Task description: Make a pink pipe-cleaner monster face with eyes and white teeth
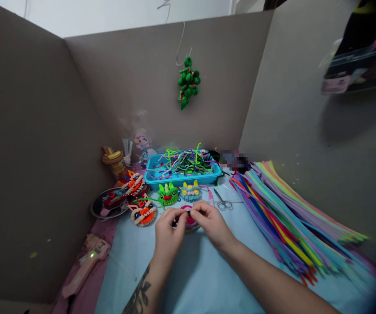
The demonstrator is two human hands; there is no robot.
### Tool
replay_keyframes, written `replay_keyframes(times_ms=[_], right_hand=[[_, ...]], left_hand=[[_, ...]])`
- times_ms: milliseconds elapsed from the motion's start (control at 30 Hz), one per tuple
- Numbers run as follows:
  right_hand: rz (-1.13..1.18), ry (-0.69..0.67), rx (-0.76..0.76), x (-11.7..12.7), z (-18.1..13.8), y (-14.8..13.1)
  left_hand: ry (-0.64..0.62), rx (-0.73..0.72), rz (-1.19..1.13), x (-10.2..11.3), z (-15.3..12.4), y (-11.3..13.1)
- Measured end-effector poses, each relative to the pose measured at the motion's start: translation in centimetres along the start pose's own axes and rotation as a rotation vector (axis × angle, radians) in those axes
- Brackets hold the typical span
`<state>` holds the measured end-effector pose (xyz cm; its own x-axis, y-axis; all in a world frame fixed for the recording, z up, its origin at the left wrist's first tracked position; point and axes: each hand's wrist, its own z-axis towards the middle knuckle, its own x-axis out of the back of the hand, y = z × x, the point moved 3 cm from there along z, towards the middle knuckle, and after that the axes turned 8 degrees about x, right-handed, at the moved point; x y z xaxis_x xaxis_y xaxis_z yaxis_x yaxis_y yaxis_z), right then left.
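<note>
My left hand (171, 226) and my right hand (211, 223) meet over the blue-covered table, thumbs and fingertips pinched together. Between the fingertips shows a small black piece (188, 213), too little of it visible to tell its kind. Just behind and below it is a round pink and red fuzzy piece (193, 221), partly hidden by my fingers. Beyond my hands sit a green chenille animal head (167, 195) and a light blue one with yellow ears (191, 192). An orange and cream chenille head (144, 212) lies left of my left hand.
Scissors (222, 201) lie behind my right hand. A blue tray (181, 179) holds tangled chenille stem pieces. Bundles of coloured chenille stems (282, 218) spread at right. A glue gun (88, 266) and a round dish (94, 209) are at left. Grey partitions (162, 87) enclose the table.
</note>
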<state>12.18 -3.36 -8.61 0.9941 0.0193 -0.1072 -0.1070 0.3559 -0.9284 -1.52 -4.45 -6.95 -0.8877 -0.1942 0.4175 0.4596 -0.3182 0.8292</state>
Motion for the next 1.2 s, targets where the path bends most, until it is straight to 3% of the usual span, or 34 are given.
replay_keyframes(times_ms=[167,300,500,767,1000,1200], right_hand=[[-0.177,0.010,0.152,0.1,-0.2,-0.8],[-0.196,0.048,0.166,0.0,-0.4,-0.6],[-0.047,0.019,0.064,0.2,-0.1,0.5],[-0.135,-0.057,0.086,0.3,0.2,-0.5],[-0.247,-0.014,0.139,-0.1,-0.4,-0.1],[-0.270,-0.031,0.169,0.1,0.1,-0.6]], left_hand=[[-0.093,0.294,-0.248,-0.5,0.2,-0.9],[-0.083,0.333,-0.310,-1.0,0.1,-0.9],[-0.076,0.372,-0.338,-0.9,0.0,-0.5],[-0.092,0.339,-0.315,-0.8,0.2,-0.4],[-0.020,0.213,-0.107,-1.0,-0.5,-0.4],[-0.011,0.219,-0.133,-0.9,-0.3,-0.1]])
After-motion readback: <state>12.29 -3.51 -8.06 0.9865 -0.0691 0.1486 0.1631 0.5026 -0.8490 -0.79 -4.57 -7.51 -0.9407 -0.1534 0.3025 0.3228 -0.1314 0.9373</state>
